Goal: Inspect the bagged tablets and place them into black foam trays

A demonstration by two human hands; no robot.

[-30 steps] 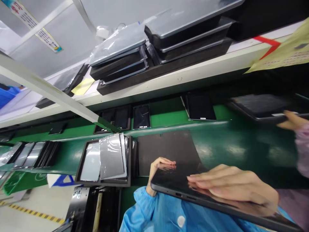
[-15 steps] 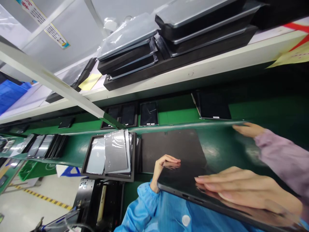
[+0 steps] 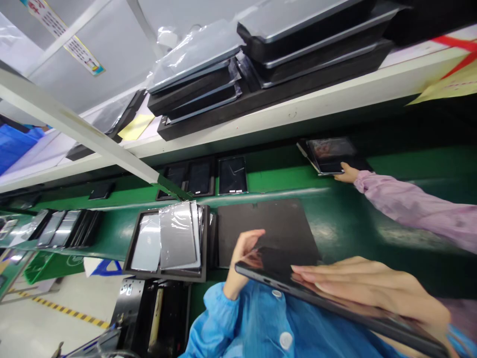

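Slightly tilted, the glossy black laptop [image 3: 274, 263] sits pinched between left hand [image 3: 243, 258] beneath and right hand [image 3: 372, 288] above.

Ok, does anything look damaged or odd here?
The black tablet lying on the green belt shows a thin pale jagged line across its screen. It could be a crack or only glare; it's too small to tell.

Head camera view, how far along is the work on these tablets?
Looks done: bagged units in black foam trays on the shelf. In hand: a black tablet gripped by the right hand, its edge against the left hand. Apparently left: tablets on the green belt, and bagged silver units.
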